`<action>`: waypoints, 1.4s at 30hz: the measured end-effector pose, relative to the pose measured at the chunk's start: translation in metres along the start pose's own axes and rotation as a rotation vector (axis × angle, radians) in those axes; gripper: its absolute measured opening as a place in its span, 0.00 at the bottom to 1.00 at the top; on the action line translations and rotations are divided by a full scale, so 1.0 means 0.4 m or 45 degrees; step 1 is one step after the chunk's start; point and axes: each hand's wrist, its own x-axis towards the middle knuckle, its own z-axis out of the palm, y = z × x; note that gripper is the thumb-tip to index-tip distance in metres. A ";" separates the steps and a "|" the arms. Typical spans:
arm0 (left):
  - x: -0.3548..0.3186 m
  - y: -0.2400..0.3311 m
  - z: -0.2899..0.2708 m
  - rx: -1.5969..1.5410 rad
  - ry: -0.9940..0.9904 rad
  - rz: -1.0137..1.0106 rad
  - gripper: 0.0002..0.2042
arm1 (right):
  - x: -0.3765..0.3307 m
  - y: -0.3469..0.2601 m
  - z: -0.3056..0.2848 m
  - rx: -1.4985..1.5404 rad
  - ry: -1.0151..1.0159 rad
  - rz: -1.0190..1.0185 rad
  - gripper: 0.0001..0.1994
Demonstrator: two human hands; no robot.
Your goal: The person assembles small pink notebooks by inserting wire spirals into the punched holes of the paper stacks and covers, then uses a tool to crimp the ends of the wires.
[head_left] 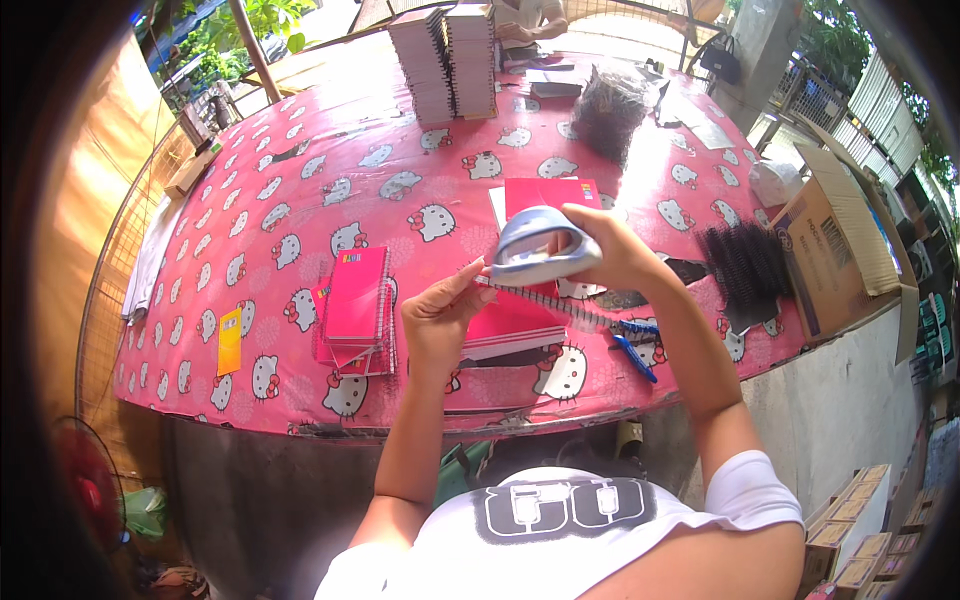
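My right hand grips a white and blue iron-shaped tool with a loop handle, held above the table. Close to the tool's left end, my left hand has its thumb and fingers pinched at the end of a spiral binding coil. The coil slants down to the right over a stack of pink notebooks. Another pink-covered notebook lies behind, partly hidden by the tool. Blue-handled pliers rest right of the stack.
Pink spiral notebooks and a yellow booklet lie at left. Black coils sit beside a cardboard box at right. Tall notebook stacks and a plastic-wrapped bundle stand at the back, near another person.
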 end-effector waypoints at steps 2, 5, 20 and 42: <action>-0.001 -0.001 -0.010 0.042 0.018 -0.025 0.17 | 0.000 0.020 0.001 0.202 -0.035 0.049 0.22; 0.002 0.000 -0.011 -0.005 -0.014 -0.030 0.16 | 0.007 0.011 0.003 0.070 -0.063 0.063 0.22; -0.016 0.098 0.066 0.434 -0.134 0.678 0.12 | -0.289 0.318 -0.127 -1.034 0.554 0.819 0.28; -0.120 0.033 0.097 0.781 -0.054 0.475 0.09 | -0.342 -0.104 0.168 -0.189 0.376 0.081 0.25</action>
